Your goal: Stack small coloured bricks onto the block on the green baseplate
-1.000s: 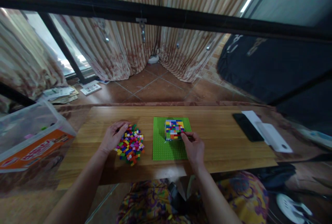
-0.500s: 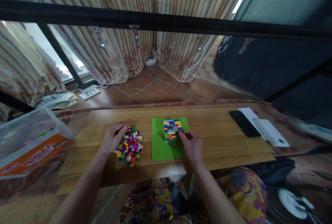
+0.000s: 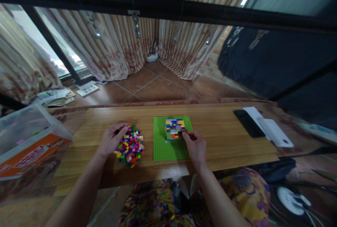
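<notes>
A small block built of multicoloured toy bricks (image 3: pixel 174 126) stands on a green studded baseplate (image 3: pixel 160 151) at the middle of the wooden table. My right hand (image 3: pixel 195 146) is closed in a pinch at the block's right front corner. A dark red toy brick (image 3: pixel 183 133) shows at its fingertips, partly hidden by them. To the left, a heap of loose toy bricks (image 3: pixel 130 148) in many colours lies on the wood. My left hand (image 3: pixel 112 138) rests at the heap's upper left edge, thumb and fingers curved but apart, its fingertips touching the bricks.
A black phone (image 3: pixel 249 123), a white sheet and a white box (image 3: pixel 278 133) lie on the table's right end. Beside the left end stands a clear plastic tub (image 3: pixel 50 125) with an orange label. A dark metal bar (image 3: pixel 168 7) crosses beyond the table, in front of striped curtains.
The whole view has shifted slightly as my head tilted. Both hands stay at almost the same places, the left by the heap and the right at the block's corner.
</notes>
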Available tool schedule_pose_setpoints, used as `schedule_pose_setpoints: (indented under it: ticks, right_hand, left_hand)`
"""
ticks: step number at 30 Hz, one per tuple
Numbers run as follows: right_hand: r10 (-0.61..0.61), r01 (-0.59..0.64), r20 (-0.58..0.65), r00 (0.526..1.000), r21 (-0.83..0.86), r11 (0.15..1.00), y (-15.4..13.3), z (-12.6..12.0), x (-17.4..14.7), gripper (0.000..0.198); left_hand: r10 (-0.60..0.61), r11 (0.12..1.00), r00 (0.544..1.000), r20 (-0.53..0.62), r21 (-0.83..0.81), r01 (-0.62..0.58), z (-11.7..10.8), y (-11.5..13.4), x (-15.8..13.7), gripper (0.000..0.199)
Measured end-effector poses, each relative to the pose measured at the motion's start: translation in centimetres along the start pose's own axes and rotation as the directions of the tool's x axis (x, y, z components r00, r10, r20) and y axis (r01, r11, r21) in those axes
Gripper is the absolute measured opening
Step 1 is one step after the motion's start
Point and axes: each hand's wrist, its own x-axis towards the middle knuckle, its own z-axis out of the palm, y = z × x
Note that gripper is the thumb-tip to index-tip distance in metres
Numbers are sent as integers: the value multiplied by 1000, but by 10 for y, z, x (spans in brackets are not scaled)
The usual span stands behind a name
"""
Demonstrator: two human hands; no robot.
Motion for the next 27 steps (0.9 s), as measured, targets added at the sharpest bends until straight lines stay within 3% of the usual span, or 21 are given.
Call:
schedule_pose_setpoints:
  ticks: [21, 27]
  right_hand:
    - [-2, -8, -76, 997, -130, 991, -9, 4, -2, 30]
    - [-58, 59, 18, 998, -77, 995, 2, -1, -2, 36]
  left_hand:
    - [5, 1000, 1000, -1, -6, -6, 0, -5, 1, 48]
    - [20, 1000, 1000, 0, -11, -20, -1, -1, 1, 48]
